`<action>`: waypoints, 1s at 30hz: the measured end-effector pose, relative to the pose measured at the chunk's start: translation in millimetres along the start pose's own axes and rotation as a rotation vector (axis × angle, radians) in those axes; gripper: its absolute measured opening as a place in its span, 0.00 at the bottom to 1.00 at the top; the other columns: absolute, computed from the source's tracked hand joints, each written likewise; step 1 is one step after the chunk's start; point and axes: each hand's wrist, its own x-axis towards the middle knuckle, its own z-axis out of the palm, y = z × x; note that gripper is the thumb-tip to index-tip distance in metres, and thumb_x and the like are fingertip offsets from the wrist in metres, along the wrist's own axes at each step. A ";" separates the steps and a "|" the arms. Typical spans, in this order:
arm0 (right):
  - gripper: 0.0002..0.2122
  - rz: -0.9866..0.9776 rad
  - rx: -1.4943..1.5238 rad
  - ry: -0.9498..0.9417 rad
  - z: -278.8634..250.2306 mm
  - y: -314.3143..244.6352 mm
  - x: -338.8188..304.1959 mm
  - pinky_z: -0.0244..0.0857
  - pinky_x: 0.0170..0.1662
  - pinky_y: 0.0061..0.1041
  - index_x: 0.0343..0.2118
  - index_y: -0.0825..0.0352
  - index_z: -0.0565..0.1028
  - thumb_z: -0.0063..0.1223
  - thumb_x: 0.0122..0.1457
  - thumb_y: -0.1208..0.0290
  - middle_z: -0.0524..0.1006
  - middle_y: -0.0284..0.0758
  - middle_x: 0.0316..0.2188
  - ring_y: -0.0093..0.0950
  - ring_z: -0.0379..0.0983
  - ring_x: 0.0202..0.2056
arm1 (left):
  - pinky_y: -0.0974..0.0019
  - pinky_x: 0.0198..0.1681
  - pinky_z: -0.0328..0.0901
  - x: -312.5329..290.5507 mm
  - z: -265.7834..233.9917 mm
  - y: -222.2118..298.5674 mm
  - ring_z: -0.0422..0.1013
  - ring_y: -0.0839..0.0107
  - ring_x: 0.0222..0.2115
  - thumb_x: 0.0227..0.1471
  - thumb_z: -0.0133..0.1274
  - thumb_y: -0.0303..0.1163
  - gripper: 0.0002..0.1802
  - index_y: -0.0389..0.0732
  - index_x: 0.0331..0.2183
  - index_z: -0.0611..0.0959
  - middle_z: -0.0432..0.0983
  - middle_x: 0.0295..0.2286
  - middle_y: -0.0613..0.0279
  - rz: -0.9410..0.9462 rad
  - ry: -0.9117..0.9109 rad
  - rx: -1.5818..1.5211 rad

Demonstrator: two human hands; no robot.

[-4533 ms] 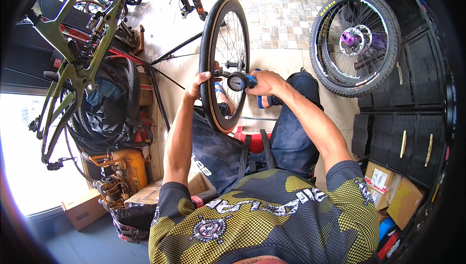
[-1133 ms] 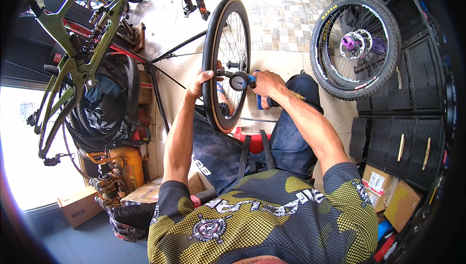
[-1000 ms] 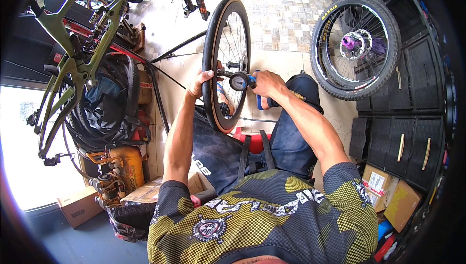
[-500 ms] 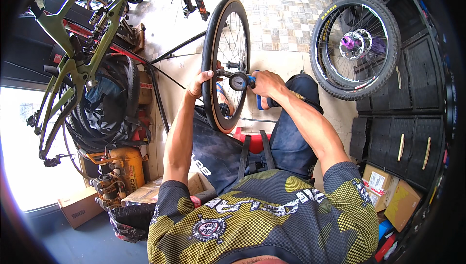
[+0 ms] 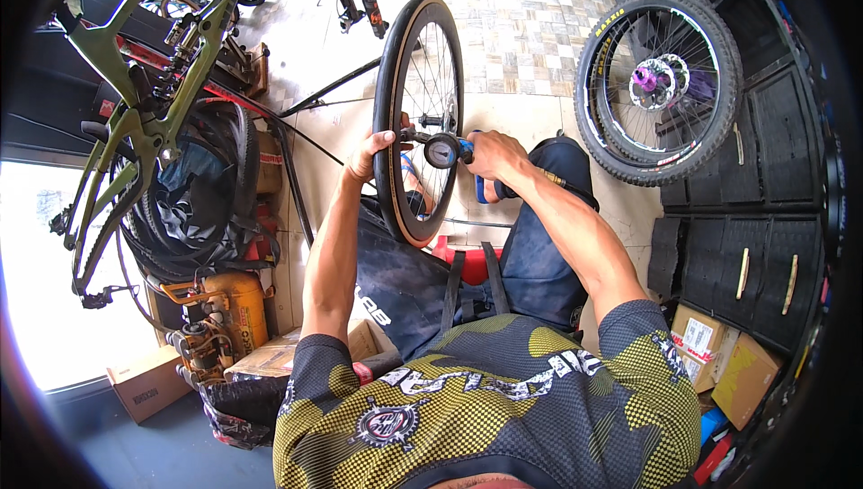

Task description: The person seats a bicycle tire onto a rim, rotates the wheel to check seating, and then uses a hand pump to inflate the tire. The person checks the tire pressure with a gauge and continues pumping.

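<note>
Open tiled floor (image 5: 530, 13) lies beyond the upright wheel (image 5: 415, 120). Passage left is blocked by the green bike frame (image 5: 135, 120) and compressor (image 5: 229, 309); right, by the leaning wheel (image 5: 661, 84) and black drawers (image 5: 764, 246).

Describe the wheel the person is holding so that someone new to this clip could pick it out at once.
Start at the green bike frame hanging on the left, then look right to the centre. The held wheel stands upright, edge-on, between the left hand on its tyre and the right hand on a round pressure gauge. Unlike the knobby wheel with a purple hub at right, it has a smooth, tan-walled tyre.
</note>
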 end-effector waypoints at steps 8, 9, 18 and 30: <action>0.16 0.006 0.016 0.003 0.3 0.3 0.1 0.77 0.48 0.43 0.42 0.64 0.84 0.55 0.49 0.72 0.85 0.47 0.38 0.47 0.84 0.42 | 0.59 0.52 0.70 1.3 -2.3 -3.0 0.72 0.67 0.45 0.43 0.66 0.60 0.42 0.38 0.51 0.77 0.72 0.43 0.58 -0.001 -0.005 -0.002; 0.16 0.003 0.014 0.007 1.4 1.1 0.8 0.77 0.48 0.43 0.42 0.64 0.84 0.55 0.49 0.72 0.85 0.47 0.38 0.47 0.84 0.42 | 0.59 0.52 0.70 1.3 -2.1 -2.6 0.72 0.67 0.45 0.43 0.66 0.60 0.42 0.38 0.50 0.77 0.72 0.43 0.58 0.001 -0.009 0.003; 0.16 -0.015 0.006 0.023 5.7 3.9 3.3 0.77 0.48 0.43 0.42 0.65 0.84 0.55 0.50 0.71 0.85 0.48 0.38 0.47 0.84 0.42 | 0.59 0.52 0.70 0.7 0.6 0.3 0.72 0.67 0.44 0.43 0.65 0.60 0.41 0.38 0.49 0.77 0.73 0.42 0.58 0.004 -0.014 0.008; 0.16 -0.013 0.014 0.005 1.3 1.6 1.1 0.77 0.48 0.43 0.41 0.66 0.84 0.54 0.51 0.70 0.85 0.49 0.39 0.47 0.84 0.43 | 0.59 0.53 0.69 1.3 -2.9 -2.3 0.71 0.66 0.46 0.43 0.66 0.60 0.42 0.39 0.51 0.77 0.72 0.43 0.58 -0.001 -0.013 0.007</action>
